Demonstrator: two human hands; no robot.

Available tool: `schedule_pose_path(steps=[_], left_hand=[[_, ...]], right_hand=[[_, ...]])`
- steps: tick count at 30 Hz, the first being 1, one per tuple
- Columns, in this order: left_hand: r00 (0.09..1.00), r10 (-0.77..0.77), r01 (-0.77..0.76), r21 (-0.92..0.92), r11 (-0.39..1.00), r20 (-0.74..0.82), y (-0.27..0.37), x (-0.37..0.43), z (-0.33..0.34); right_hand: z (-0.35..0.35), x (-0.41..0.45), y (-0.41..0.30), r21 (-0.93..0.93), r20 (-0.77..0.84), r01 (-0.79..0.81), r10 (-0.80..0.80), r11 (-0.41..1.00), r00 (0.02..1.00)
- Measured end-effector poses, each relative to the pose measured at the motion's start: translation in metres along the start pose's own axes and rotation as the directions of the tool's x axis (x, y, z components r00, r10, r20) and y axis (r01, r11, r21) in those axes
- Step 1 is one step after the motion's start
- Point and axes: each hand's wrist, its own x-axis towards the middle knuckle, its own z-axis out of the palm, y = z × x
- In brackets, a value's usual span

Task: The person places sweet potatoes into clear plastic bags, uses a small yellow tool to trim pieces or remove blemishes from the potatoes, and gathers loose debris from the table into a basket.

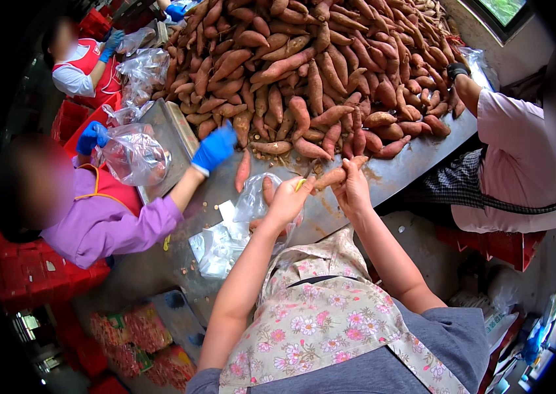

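My left hand [285,199] grips a small knife by its yellow handle [300,184], and the dark blade [310,168] points up toward the pile. Between the fingers of my right hand [353,191] is a long sweet potato [332,178], its left end close to the knife. Both hands are above the near edge of the metal table [386,177]. Below my left hand lies a clear plastic bag [254,197] with sweet potatoes inside. A single reddish sweet potato [242,171] rests left of that bag.
A large heap of sweet potatoes [302,74] covers the table's far side. At left, a co-worker's blue-gloved hand [215,147] reaches toward the heap; the other holds a filled bag [135,155]. Another person [514,162] stands at right. Flat plastic bags [221,248] lie near me.
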Motion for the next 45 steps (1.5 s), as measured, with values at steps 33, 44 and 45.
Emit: schedule_pose_path(steps=[33, 44, 45], left_hand=[[0.557, 0.656, 0.287, 0.859, 0.424, -0.509, -0.033, -0.086, -0.074], [0.513, 0.200, -0.046, 0.206, 0.978, -0.835, -0.096, -0.117, -0.111], [0.528, 0.188, -0.079, 0.172, 0.982, -0.828, -0.093, -0.114, -0.104]], right_hand=[[0.059, -0.024, 0.052, -0.486, 0.275, 0.385, -0.281, 0.785, 0.919], [0.110, 0.004, 0.121, -0.522, 0.837, 0.849, 0.143, -0.078, 0.528], [0.107, 0.038, 0.140, -0.455, 0.878, 0.877, 0.087, -0.153, 0.471]])
